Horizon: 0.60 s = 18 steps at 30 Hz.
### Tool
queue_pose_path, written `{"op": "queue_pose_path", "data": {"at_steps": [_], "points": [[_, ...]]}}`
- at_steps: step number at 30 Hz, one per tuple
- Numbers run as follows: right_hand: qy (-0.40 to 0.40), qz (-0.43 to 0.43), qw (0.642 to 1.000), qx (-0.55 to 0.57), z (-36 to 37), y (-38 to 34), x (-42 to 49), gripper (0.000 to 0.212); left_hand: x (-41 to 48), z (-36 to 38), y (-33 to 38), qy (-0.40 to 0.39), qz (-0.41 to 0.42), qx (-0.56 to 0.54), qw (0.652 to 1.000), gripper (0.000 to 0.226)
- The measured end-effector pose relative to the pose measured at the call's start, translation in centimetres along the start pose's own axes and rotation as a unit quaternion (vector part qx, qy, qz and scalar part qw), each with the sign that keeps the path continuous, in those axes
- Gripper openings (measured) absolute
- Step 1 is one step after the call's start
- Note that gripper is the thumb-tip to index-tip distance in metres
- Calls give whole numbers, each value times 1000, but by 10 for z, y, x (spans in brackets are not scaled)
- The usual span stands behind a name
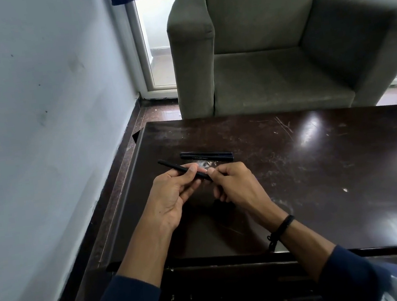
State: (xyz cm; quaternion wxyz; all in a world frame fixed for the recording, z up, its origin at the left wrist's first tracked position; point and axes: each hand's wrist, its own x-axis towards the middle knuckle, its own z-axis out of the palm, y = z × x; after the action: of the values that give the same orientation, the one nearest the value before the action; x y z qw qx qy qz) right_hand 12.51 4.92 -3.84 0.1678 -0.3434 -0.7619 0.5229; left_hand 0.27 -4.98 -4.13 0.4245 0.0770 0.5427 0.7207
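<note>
A thin black pen is held above the dark wooden table, slanting from upper left to lower right. My left hand grips its middle between thumb and fingers. My right hand pinches the pen's right end, which is hidden under the fingertips. Two more black pens lie side by side on the table just beyond my hands.
A grey armchair stands right behind the table's far edge. A pale wall runs along the left, close to the table. A glass door is at the back left. The tabletop is scratched and glossy.
</note>
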Motion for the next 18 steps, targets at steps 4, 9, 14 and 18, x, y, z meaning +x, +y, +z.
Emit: {"op": "queue_pose_path", "data": {"at_steps": [4, 9, 14, 18], "points": [[-3, -32, 999, -7, 0, 2, 3, 10, 0, -1, 0, 7, 1, -9, 1000, 8], [4, -9, 1000, -26, 1, 3, 1, 27, -1, 2, -1, 6, 1, -2, 1000, 9], [11, -12, 1000, -19, -3, 3, 3, 20, 0, 2, -1, 16, 3, -11, 1000, 10], [28, -11, 999, -27, -2, 4, 3, 13, -1, 1, -1, 12, 1, -12, 1000, 12]]}}
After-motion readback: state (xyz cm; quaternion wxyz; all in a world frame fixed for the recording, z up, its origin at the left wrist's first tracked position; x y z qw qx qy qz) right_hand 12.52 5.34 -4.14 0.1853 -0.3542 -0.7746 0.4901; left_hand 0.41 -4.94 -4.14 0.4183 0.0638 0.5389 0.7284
